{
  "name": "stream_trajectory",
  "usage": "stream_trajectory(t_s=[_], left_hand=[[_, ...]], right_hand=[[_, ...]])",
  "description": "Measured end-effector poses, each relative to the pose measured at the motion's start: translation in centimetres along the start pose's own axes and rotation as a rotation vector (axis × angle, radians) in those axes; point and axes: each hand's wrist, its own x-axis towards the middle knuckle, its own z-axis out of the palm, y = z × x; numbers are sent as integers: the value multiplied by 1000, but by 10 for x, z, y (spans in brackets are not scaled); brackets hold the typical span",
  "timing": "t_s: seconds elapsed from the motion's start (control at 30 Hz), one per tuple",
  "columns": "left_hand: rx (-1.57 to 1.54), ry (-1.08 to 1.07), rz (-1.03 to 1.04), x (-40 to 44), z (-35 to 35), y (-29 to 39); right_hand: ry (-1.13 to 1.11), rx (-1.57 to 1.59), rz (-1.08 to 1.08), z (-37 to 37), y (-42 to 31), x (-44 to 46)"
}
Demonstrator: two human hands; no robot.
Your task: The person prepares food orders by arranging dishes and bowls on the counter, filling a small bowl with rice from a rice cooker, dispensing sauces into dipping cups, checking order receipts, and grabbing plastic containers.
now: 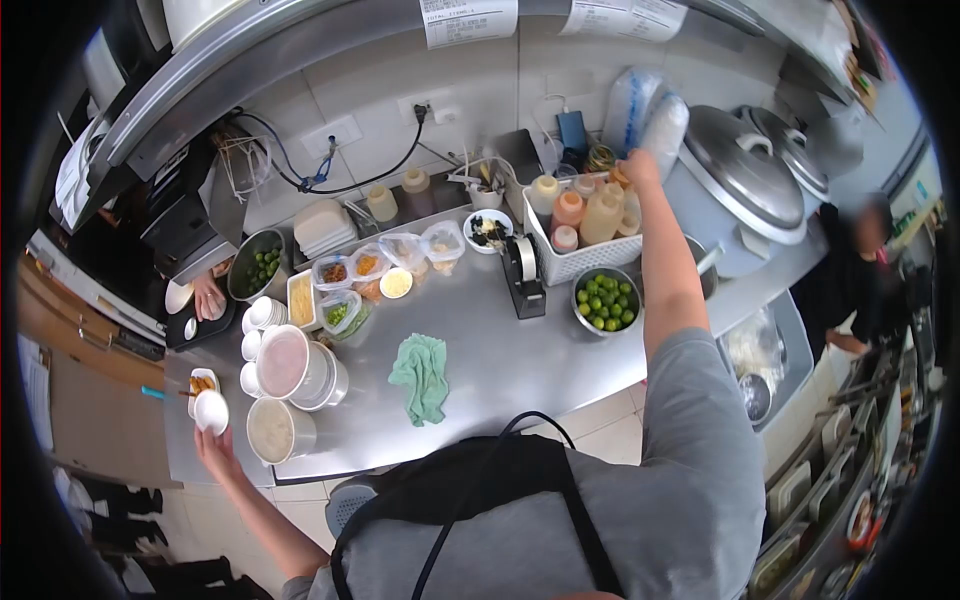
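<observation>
My left hand [215,452] is at the left end of the steel counter, with its fingers closed on the near edge of a small white bowl [211,412]. Just beyond that bowl sits a white dish [203,380] with browned food pieces in it. My right arm stretches far forward, and my right hand [638,170] is closed over the back of a white basket [590,262] of squeeze bottles [602,217]. What its fingers grip there is hidden. Plastic-wrapped white rolls or stacks [662,130] stand right beside that hand.
White tubs [272,432] and stacked small cups [266,313] stand near my left arm. A green cloth [420,378], a tape dispenser [526,275] and a bowl of limes [606,302] lie ahead. Large lidded pots [745,175] are at right. Another person's hand [208,297] is at far left.
</observation>
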Motion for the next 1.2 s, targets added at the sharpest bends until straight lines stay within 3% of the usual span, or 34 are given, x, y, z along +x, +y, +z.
stream_trajectory(t_s=[0.03,0.1,0.13,0.23,0.33,0.4,0.47,0.53,0.63,0.7,0.8,0.9,1.0,1.2], left_hand=[[-15,-69,-10,-11,23,1],[-55,-206,-65,-57,88,11],[-34,-263,-112,-69,105,4],[-32,-408,-344,-109,151,-24],[-116,-622,-536,-147,193,-44],[-122,-647,-668,-161,210,-56],[-140,-736,-718,-172,226,-54],[-138,-760,-732,-171,231,-57],[-149,-807,-761,-166,235,-56],[-155,-854,-734,-161,235,-58],[-149,-882,-743,-154,238,-59],[-153,-905,-719,-149,237,-54],[-133,-938,-702,-137,234,-55],[-199,-964,-691,-122,226,-39]], right_hand=[[-7,8,-21,-1,-7,5],[-367,-228,14,-11,-21,4],[-405,-195,21,26,-3,31],[-340,-314,-87,7,-27,4],[-267,-248,-161,25,-2,16],[-234,-189,-207,23,2,21],[-43,-26,-166,-3,-1,10],[34,57,-286,-63,-23,-19],[121,127,-256,-129,-57,-53],[691,832,-475,-139,-73,-76],[766,828,-402,-99,-88,-110],[429,984,-446,-74,-102,-149],[142,867,-627,-79,-138,-201],[-22,308,-1104,-83,-201,-283]])
